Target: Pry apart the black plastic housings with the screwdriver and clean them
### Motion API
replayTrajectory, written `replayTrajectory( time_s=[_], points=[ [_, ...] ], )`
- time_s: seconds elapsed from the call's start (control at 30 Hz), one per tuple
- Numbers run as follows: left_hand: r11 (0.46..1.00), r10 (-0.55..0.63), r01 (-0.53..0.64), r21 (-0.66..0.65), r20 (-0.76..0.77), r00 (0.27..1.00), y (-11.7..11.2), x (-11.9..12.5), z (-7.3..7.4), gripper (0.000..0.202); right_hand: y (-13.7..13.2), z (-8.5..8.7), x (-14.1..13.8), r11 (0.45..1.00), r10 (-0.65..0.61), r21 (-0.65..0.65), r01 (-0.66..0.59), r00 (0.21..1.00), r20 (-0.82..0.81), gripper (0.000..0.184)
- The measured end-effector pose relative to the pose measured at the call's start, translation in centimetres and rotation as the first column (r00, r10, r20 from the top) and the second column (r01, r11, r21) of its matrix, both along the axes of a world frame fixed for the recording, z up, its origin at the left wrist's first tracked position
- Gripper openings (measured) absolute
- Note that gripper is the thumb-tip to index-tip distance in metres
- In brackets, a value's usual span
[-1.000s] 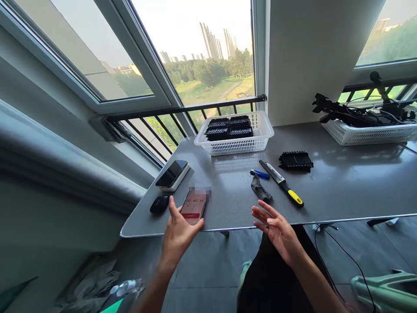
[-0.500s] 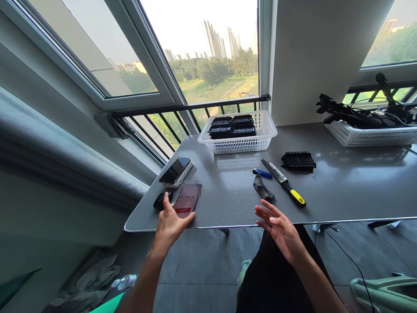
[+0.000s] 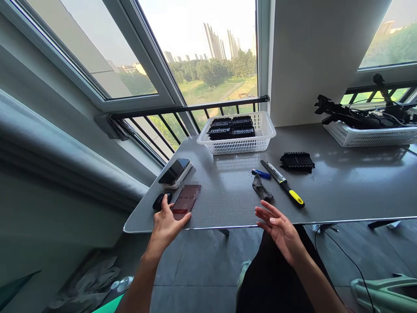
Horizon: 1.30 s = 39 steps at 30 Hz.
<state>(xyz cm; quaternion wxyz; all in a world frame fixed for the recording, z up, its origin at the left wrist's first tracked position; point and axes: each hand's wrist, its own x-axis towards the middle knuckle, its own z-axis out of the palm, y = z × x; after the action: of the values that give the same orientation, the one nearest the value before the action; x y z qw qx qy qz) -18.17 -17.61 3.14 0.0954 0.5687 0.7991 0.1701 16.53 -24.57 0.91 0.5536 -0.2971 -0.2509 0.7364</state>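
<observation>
My left hand (image 3: 167, 226) rests at the table's front left edge, over the near end of a phone (image 3: 188, 196) lying flat with a timer on its screen. Its thumb and fingers are spread wide around that end; some fingertips are hidden. Just left of the fingers sits a small black rounded object (image 3: 159, 201). My right hand (image 3: 280, 230) hovers at the table edge, palm turned inward, fingers apart and holding nothing. Beyond its fingertips lie a crumpled dark grey cloth (image 3: 261, 188), a blue pen-like object (image 3: 261, 174) and a file (image 3: 282, 182) with a black and yellow handle.
A white basket (image 3: 241, 148) at the back holds several black ribbed plastic parts (image 3: 231, 127). One similar part (image 3: 297, 161) lies on the grey table (image 3: 224, 174). Another phone (image 3: 175, 171) lies at left on a pale block. A second basket (image 3: 361, 134) carries black equipment and cables.
My left hand has slid slightly left and toward me, while the phone stays in place with its screen dimmer. My right hand is nearly still.
</observation>
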Motion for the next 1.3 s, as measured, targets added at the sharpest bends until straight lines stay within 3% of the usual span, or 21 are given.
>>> replayTrajectory(
  time_s=[0.37, 1.03, 1.3],
  points=[
    [0.999, -0.011, 0.015, 0.028, -0.149, 0.989, 2.2, 2.2, 0.5, 0.103, 0.0, 0.5, -0.1, 1.0, 0.004, -0.025, -0.004, 1.0, 0.016, 0.047],
    [0.993, 0.061, -0.058, 0.1, -0.026, 0.998, 1.3, 1.5, 1.0, 0.103, 0.1, 0.3, 0.1, 0.999, 0.018, -0.048, -0.019, 1.0, -0.007, 0.046],
    [0.995, 0.049, -0.044, 0.087, -0.061, 0.997, 1.7, 1.8, 0.7, 0.1, 0.2, 0.0, 0.0, 0.999, 0.02, -0.04, -0.021, 1.0, -0.009, 0.044]
  ],
)
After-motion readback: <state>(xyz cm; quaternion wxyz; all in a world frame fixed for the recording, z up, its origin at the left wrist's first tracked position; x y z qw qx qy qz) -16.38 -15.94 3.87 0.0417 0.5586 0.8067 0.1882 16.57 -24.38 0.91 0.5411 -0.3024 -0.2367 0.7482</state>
